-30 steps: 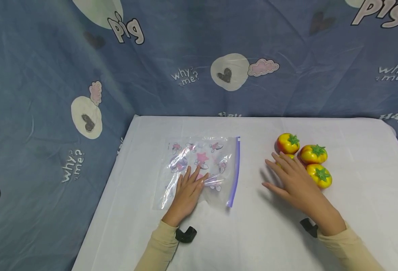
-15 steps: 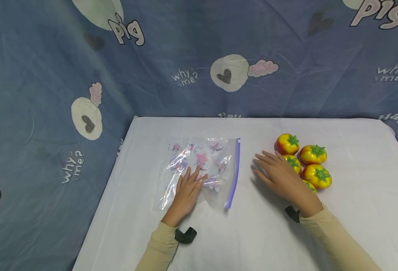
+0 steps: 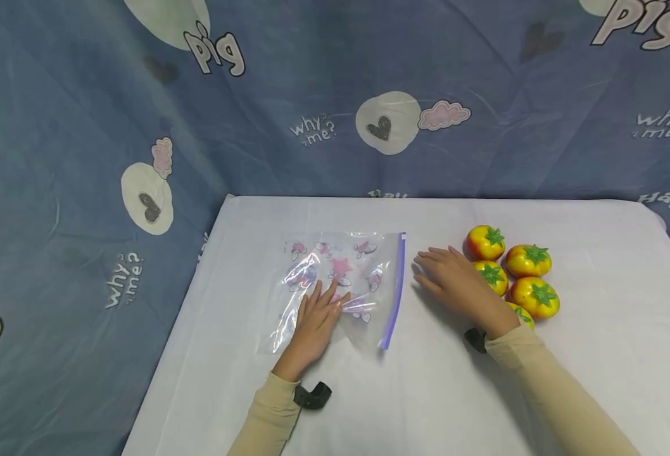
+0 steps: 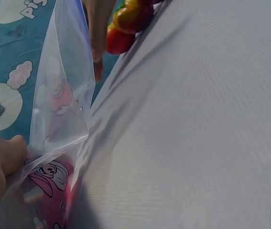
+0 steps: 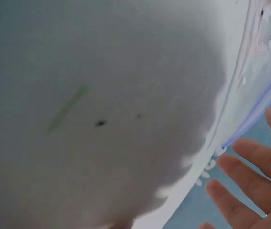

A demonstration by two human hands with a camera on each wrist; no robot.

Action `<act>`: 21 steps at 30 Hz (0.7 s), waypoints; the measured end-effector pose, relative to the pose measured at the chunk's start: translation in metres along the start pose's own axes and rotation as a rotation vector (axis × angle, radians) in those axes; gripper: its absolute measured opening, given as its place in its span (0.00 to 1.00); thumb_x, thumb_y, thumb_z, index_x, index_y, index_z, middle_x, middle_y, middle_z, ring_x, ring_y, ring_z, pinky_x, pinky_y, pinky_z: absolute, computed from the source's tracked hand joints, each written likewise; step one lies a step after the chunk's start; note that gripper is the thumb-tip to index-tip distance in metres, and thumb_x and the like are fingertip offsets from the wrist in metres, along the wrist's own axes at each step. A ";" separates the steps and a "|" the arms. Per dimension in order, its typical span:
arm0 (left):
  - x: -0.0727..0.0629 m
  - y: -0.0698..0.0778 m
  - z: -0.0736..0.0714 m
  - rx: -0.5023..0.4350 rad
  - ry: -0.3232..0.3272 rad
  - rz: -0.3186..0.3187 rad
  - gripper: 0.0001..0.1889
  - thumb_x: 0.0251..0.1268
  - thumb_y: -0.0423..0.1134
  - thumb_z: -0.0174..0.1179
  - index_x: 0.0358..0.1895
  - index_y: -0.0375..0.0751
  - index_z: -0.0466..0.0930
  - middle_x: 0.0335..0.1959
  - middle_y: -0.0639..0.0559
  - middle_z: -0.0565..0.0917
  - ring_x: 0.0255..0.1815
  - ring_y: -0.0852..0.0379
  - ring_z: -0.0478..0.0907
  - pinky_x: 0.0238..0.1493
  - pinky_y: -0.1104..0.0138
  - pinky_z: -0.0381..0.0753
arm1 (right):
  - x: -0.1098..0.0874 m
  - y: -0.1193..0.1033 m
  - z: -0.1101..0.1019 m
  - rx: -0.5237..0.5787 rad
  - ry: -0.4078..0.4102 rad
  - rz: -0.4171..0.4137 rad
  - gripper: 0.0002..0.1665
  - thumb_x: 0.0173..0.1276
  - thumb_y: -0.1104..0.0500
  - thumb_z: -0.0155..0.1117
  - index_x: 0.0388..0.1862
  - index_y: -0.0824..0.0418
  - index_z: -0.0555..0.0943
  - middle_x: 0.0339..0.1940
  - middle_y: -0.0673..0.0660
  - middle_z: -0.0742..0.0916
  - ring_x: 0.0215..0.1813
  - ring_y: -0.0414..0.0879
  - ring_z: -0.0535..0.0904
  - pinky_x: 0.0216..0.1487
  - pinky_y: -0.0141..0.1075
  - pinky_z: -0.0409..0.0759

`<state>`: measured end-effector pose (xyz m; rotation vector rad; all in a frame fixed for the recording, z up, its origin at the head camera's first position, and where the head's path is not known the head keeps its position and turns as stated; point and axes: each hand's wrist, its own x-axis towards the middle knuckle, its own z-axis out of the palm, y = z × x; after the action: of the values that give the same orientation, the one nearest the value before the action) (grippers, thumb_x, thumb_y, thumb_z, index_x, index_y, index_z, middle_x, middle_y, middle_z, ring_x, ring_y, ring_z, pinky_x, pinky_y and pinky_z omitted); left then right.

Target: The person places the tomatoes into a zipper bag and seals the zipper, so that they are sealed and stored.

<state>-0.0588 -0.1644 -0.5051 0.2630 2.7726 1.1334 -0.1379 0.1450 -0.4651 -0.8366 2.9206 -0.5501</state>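
Note:
A clear zip bag [image 3: 363, 272] with pink cartoon prints and a purple zip strip lies flat on the table. My left hand [image 3: 315, 323] rests on its lower part with the fingers spread. In the left wrist view, a fold of the bag [image 4: 59, 100] rises beside the thumb. My right hand [image 3: 455, 282] hovers between the zip strip and several round yellow-red fruits with green leafy tops [image 3: 534, 297]; its fingers are extended and hold nothing. The right forearm partly hides the fruits nearest to it. Loose, slightly bent fingers [image 5: 250, 181] show in the right wrist view.
A white cloth covers the table [image 3: 369, 411]. Behind it and on the left hangs a blue printed curtain [image 3: 289, 76]. Each wrist carries a black camera mount [image 3: 313, 396].
My right hand has moved left, away from the fruits and toward the zip strip, uncovering more of the fruits. The left hand and the bag stay where they were.

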 end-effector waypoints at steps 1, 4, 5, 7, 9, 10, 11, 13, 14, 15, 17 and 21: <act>0.000 0.000 0.000 -0.008 -0.003 0.000 0.23 0.86 0.47 0.40 0.70 0.47 0.78 0.84 0.48 0.59 0.87 0.38 0.41 0.84 0.35 0.32 | 0.002 0.000 0.000 0.003 0.002 -0.004 0.27 0.77 0.51 0.62 0.67 0.66 0.80 0.67 0.65 0.84 0.73 0.63 0.74 0.81 0.65 0.61; 0.002 -0.001 -0.001 -0.035 -0.006 -0.002 0.23 0.85 0.47 0.39 0.70 0.46 0.78 0.83 0.47 0.59 0.87 0.36 0.41 0.84 0.34 0.32 | 0.008 0.001 0.001 0.015 0.009 -0.013 0.26 0.77 0.51 0.62 0.67 0.66 0.80 0.66 0.65 0.84 0.72 0.63 0.75 0.80 0.64 0.64; 0.002 0.000 -0.002 -0.046 -0.009 -0.006 0.23 0.85 0.46 0.39 0.71 0.46 0.77 0.83 0.48 0.59 0.87 0.37 0.41 0.84 0.35 0.31 | 0.009 0.001 0.001 0.018 0.011 -0.016 0.26 0.77 0.51 0.61 0.67 0.66 0.80 0.66 0.65 0.84 0.72 0.63 0.76 0.79 0.64 0.65; 0.003 -0.001 -0.003 -0.062 -0.015 -0.008 0.23 0.85 0.46 0.39 0.71 0.46 0.76 0.83 0.48 0.59 0.87 0.37 0.41 0.84 0.35 0.31 | 0.012 0.001 0.002 0.036 0.012 -0.011 0.27 0.78 0.50 0.61 0.67 0.65 0.80 0.66 0.65 0.84 0.71 0.63 0.76 0.79 0.63 0.67; 0.004 -0.001 -0.004 -0.075 -0.018 -0.006 0.23 0.85 0.45 0.39 0.71 0.46 0.76 0.83 0.48 0.59 0.87 0.37 0.41 0.84 0.35 0.30 | 0.015 0.000 0.002 0.051 0.016 -0.006 0.27 0.78 0.49 0.60 0.67 0.65 0.80 0.66 0.65 0.84 0.70 0.63 0.77 0.78 0.61 0.68; 0.004 -0.001 -0.004 -0.078 -0.020 -0.004 0.23 0.85 0.44 0.40 0.71 0.45 0.76 0.83 0.47 0.59 0.87 0.36 0.41 0.84 0.35 0.31 | 0.016 0.000 0.002 0.057 0.017 -0.003 0.27 0.78 0.49 0.60 0.68 0.64 0.80 0.66 0.65 0.84 0.70 0.62 0.77 0.78 0.61 0.69; 0.004 -0.001 -0.004 -0.076 -0.020 0.001 0.23 0.85 0.44 0.40 0.71 0.45 0.76 0.83 0.47 0.59 0.87 0.36 0.41 0.83 0.34 0.31 | 0.017 0.000 0.002 0.063 0.018 -0.001 0.28 0.78 0.48 0.60 0.68 0.64 0.79 0.67 0.66 0.84 0.70 0.62 0.77 0.78 0.60 0.70; 0.004 -0.002 -0.005 -0.071 -0.024 0.002 0.23 0.85 0.44 0.40 0.71 0.45 0.76 0.83 0.47 0.60 0.87 0.36 0.41 0.83 0.34 0.31 | 0.018 0.001 0.002 0.071 0.020 0.004 0.29 0.79 0.48 0.60 0.69 0.64 0.79 0.67 0.65 0.83 0.70 0.62 0.77 0.78 0.59 0.70; 0.004 -0.002 -0.005 -0.067 -0.025 0.003 0.23 0.85 0.44 0.40 0.71 0.45 0.76 0.83 0.47 0.59 0.87 0.36 0.41 0.83 0.34 0.31 | 0.019 0.000 0.002 0.074 0.021 0.006 0.29 0.79 0.47 0.59 0.69 0.64 0.78 0.67 0.65 0.83 0.70 0.62 0.77 0.78 0.59 0.70; 0.004 -0.002 -0.005 -0.065 -0.025 0.004 0.23 0.85 0.44 0.40 0.71 0.45 0.76 0.83 0.47 0.59 0.87 0.35 0.41 0.83 0.34 0.32 | 0.020 0.000 0.003 0.079 0.020 0.011 0.29 0.79 0.47 0.59 0.69 0.63 0.78 0.68 0.65 0.83 0.71 0.62 0.77 0.78 0.58 0.70; 0.003 -0.002 -0.005 -0.060 -0.024 0.006 0.23 0.85 0.44 0.40 0.71 0.45 0.76 0.83 0.46 0.59 0.87 0.35 0.41 0.83 0.33 0.32 | 0.021 0.000 0.002 0.085 0.020 0.017 0.30 0.79 0.46 0.59 0.70 0.63 0.78 0.68 0.65 0.83 0.71 0.62 0.77 0.78 0.58 0.70; 0.003 -0.002 -0.004 -0.058 -0.027 0.005 0.23 0.85 0.44 0.40 0.71 0.45 0.76 0.83 0.46 0.58 0.87 0.35 0.41 0.83 0.33 0.32 | 0.024 -0.001 0.002 0.092 0.038 0.023 0.30 0.79 0.46 0.59 0.69 0.63 0.78 0.67 0.65 0.83 0.70 0.62 0.77 0.77 0.58 0.71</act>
<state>-0.0626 -0.1677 -0.5039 0.2775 2.7119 1.2004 -0.1575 0.1313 -0.4655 -0.7900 2.9084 -0.7003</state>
